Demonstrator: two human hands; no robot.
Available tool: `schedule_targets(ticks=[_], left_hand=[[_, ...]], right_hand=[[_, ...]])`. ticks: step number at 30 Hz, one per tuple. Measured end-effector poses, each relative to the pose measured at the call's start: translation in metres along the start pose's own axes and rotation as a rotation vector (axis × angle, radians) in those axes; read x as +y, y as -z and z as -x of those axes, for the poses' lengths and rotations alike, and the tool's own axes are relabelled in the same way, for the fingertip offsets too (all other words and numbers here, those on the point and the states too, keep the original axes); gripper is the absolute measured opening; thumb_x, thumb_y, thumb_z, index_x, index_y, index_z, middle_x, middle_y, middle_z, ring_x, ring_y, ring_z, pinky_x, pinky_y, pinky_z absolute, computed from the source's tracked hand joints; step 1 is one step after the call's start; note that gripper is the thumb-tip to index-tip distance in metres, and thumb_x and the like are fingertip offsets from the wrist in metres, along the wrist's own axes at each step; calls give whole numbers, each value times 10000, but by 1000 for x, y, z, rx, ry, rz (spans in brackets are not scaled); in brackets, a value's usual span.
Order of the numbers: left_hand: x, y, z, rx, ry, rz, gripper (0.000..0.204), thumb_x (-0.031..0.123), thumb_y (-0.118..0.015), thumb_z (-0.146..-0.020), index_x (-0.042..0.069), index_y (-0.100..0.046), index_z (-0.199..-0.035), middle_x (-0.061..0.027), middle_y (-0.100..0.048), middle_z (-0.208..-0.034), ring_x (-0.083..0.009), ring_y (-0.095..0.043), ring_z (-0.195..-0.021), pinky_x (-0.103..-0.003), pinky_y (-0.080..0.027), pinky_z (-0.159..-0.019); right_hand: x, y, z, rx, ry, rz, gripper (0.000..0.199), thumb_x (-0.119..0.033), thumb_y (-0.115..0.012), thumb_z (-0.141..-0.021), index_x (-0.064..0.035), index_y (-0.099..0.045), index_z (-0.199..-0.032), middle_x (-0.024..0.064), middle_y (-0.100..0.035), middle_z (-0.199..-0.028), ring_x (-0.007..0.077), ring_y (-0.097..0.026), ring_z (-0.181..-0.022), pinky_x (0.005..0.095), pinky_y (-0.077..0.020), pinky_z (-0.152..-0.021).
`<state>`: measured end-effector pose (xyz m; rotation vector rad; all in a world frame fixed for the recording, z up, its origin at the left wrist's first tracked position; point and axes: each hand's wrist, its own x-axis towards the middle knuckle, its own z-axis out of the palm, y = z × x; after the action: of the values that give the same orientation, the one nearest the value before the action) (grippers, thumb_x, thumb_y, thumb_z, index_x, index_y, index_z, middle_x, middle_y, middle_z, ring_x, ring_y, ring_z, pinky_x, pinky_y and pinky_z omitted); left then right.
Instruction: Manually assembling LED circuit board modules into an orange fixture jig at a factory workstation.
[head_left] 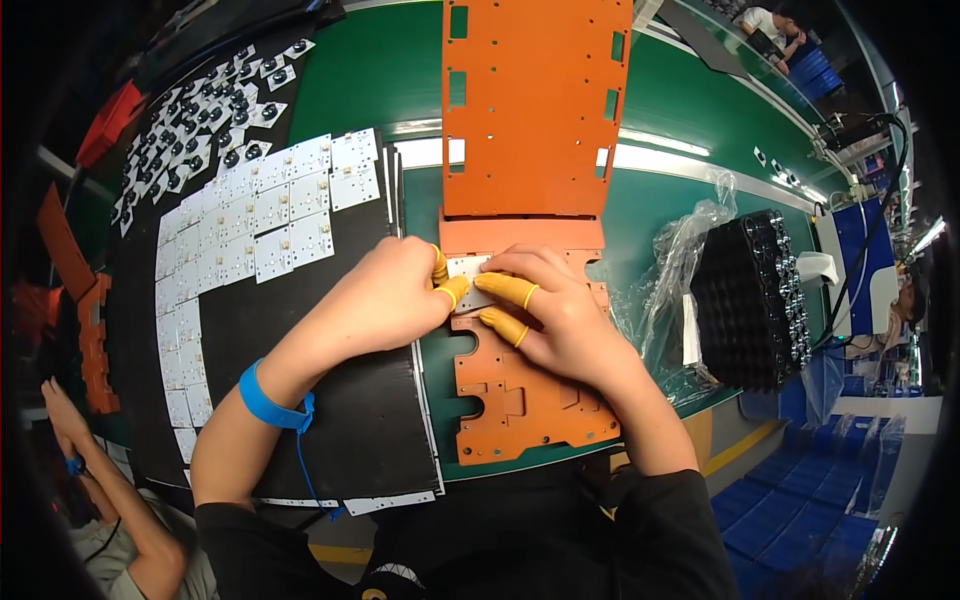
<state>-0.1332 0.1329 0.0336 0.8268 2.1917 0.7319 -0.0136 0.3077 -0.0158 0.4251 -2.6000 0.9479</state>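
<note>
A small white circuit board [466, 268] lies at the upper left part of the orange fixture base [535, 400], just below the hinge. My left hand [395, 290] is closed at the board's left edge, its thumb and forefinger in yellow finger cots. My right hand [560, 310] grips the board from the right, with fingertips on its top face and the thumb by its lower edge. Yellow cots cover some of its fingers too. The fixture's orange lid [535, 110] stands swung up on the far side. My hands cover part of the board.
Rows of white boards [250, 215] lie on a black sheet [330, 400] at left. Boards with black round parts [195, 135] spread beyond them. At right are black trays [745, 300] beside clear plastic wrap [665, 270]. Another person's hand [65, 415] shows at far left.
</note>
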Motion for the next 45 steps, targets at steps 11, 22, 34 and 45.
schedule_targets(ticks=[11,22,34,45], left_hand=[[-16,-7,-13,13,-31,-15,201,1,-447,-840,-120,-557,-723,-212,-604,-579,-269,-608,-497,-394,-468,-517],[-5,-11,-15,3,31,-241,190,45,-501,-802,-115,-595,-759,-304,-617,-780,-423,-644,-798,-470,-509,-715],[6,-23,2,358,-178,-599,145,86,-662,-781,-59,-675,-772,-286,-643,-770,-438,-657,-739,-476,-551,-669],[-25,-9,-10,683,-39,-887,84,30,-651,-717,89,-705,-690,-99,-689,-688,-227,-708,-642,-360,-550,-518]], right_hand=[[-3,0,0,-33,-11,101,306,-86,-720,-799,6,-651,-1082,118,-602,-1148,312,-563,-1074,402,-487,-902],[-1,-3,-1,-47,-29,144,277,-145,-696,-825,18,-667,-1046,104,-615,-1136,290,-553,-1093,408,-439,-934],[-7,15,0,-144,8,247,336,-161,-683,-834,1,-636,-1125,116,-612,-1190,309,-538,-1140,426,-411,-975],[-66,16,62,-636,-39,462,921,-301,-778,-691,5,-350,-1446,212,-222,-1554,504,-154,-1425,547,-167,-1167]])
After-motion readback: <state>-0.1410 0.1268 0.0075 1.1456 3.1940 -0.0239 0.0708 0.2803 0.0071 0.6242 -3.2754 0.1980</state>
